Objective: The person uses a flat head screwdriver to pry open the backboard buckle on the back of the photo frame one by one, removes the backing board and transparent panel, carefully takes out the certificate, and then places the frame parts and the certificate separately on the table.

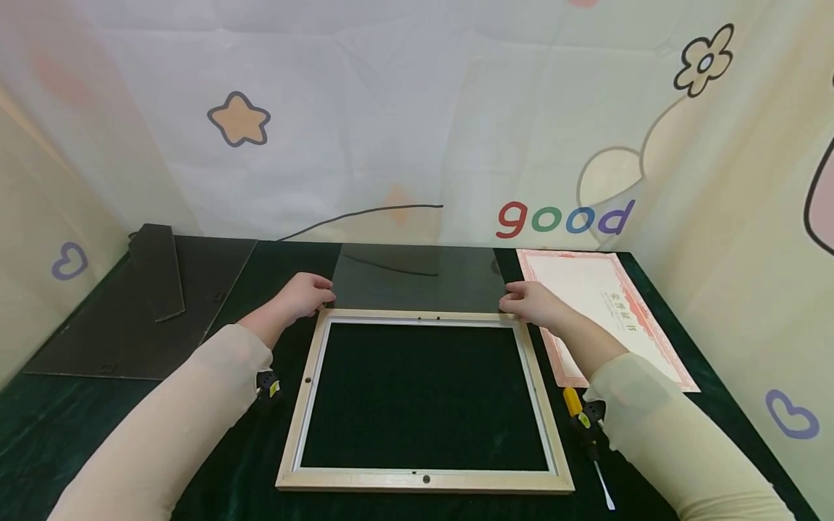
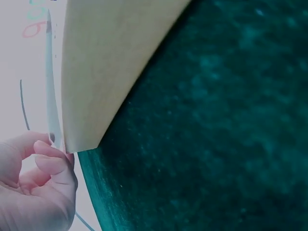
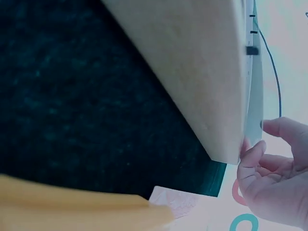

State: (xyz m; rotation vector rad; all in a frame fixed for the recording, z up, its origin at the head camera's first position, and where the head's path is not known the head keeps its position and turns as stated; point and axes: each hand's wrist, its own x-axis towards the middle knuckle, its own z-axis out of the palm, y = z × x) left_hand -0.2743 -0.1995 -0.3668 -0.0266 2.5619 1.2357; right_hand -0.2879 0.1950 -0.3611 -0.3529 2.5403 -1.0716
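Observation:
A clear, glossy sheet (image 1: pixel 417 278) stretches between my two hands along the far side of a pale wooden picture frame (image 1: pixel 365 479), which lies on the dark green cloth. My left hand (image 1: pixel 302 295) pinches the sheet's near left corner, thumb above and fingers below, right at the frame's far left corner. At the opposite corner, my right hand (image 1: pixel 536 302) pinches the sheet the same way. Both wrist views show the sheet (image 2: pixel 54 106) as a thin pale band over the frame (image 3: pixel 192 72). Green cloth shows through the frame's opening.
A dark backing board (image 1: pixel 104 311) with a stand leg (image 1: pixel 156 271) lies at the back left. To the right is a pink-bordered certificate (image 1: pixel 573 275), partly beneath my right forearm. A screwdriver (image 1: pixel 604 486) with a yellow and black handle lies right of the frame. A printed curtain (image 1: pixel 391 108) hangs behind.

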